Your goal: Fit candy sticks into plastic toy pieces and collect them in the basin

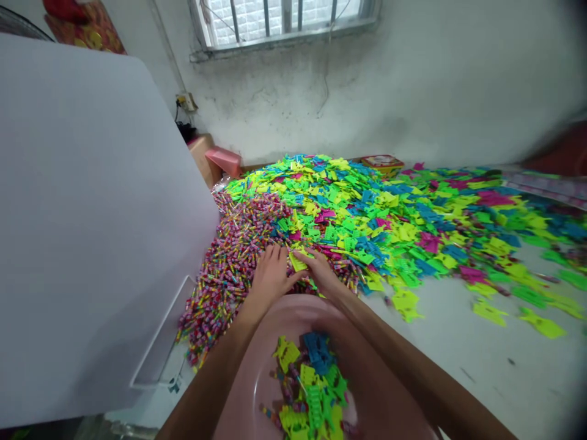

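Both hands reach past a pink plastic basin (257,373) onto the floor. My left hand (270,275) lies on a heap of small multicoloured candy sticks (229,263), its fingers spread. My right hand (316,269) pinches a yellow plastic piece (298,261) at the edge of a big pile of flat plastic pieces (376,220) in yellow, green, blue and pink. The basin holds several such plastic pieces (312,385) and a few candy sticks.
A large white panel (92,214) fills the left side. Loose plastic pieces (541,324) lie scattered on the grey floor at right. A pink stool (224,160) and a small box (383,162) stand by the far wall under a barred window (279,21).
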Tool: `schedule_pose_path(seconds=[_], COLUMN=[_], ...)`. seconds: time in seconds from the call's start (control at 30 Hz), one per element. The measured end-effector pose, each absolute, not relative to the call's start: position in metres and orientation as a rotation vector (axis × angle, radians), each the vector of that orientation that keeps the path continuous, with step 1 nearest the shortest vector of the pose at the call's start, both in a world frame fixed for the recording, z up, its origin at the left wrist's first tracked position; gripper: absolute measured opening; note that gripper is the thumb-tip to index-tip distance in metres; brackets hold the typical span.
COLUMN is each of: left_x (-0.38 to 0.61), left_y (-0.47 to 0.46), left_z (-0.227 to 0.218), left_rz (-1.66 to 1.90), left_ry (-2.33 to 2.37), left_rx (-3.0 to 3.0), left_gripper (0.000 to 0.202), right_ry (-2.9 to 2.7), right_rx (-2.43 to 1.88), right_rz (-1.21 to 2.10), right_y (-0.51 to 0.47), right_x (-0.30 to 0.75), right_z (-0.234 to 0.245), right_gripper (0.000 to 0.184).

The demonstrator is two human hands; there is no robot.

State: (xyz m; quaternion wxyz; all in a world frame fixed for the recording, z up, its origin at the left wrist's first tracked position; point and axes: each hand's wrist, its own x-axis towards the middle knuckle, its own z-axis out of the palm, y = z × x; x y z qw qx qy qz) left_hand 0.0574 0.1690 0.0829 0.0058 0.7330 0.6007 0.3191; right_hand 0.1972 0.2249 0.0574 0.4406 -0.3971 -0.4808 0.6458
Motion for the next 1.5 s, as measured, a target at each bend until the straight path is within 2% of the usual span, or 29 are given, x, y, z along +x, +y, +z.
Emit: schedule_pose_path(seconds=[0.27,0.57,0.77,1.23,1.37,1.5], left_x=[0.057,0.041,0.035,0.041,0.04,0.026], left_y=[0.169,0.171,0.18,0.182,0.175,0.138], left_z=[0.077,0.085,0.079,0.08,0.104,0.167], left_rz=[0.894,0.879,0.909,0.856,0.817,0.644], left_ry=[1.957,2.025,2.081,1.985,1.967,1.716], left_rx=[2.387,2.425,2.384,2.322,2.277,2.326], left_gripper=[0.042,0.016,0.023,0.015,0.022,0.026], right_ry=[-1.19,-1.252,-1.239,-1.365,-1.536,-1.856], right_rx=[-0.983,-0.894,-0.897,-0.977,-0.942,-0.932], right_rz=[1.602,1.704,1.678,1.57,1.511,1.415], right_y=[0.226,0.242,0.252,0.25,0.243,0.245], right_x=[0.198,0.175,0.171,0.172,0.179,0.217], right_z=[0.054,0.063,0.059,0.056,0.081,0.114], right_gripper=[0.029,0.027,0.027,0.031,0.044,0.049])
